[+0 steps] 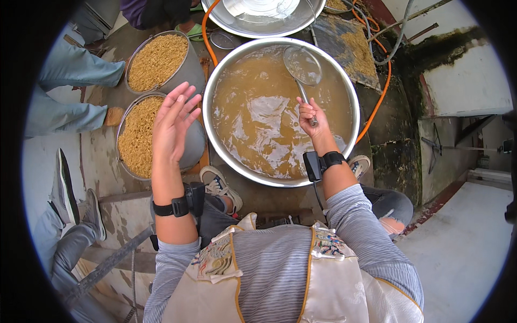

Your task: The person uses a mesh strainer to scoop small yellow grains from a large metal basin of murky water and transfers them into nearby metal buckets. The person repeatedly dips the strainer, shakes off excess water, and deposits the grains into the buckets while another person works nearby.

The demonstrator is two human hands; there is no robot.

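Note:
In my right hand [312,114] I grip the metal handle of a round skimmer strainer [302,66]. Its mesh head is over the far right part of a wide metal basin [211,139]; whether it dips under the surface is hard to tell. Cloudy brown water [242,105] fills much of the basin, with ripples and bright reflections on it. My left hand [174,121] is raised with nothing in it, palm turned inward and fingers apart. It hovers between the basin's left rim and the nearer bucket of wet grain [139,137].
A second grain bucket [159,62] stands behind the nearer one. Beyond my basin is another metal basin [258,30]. An orange hose [379,103] curves along the right. Grain lies on a dark mat [355,52]. Other people's legs [72,101] are at left, near a metal rail [109,258].

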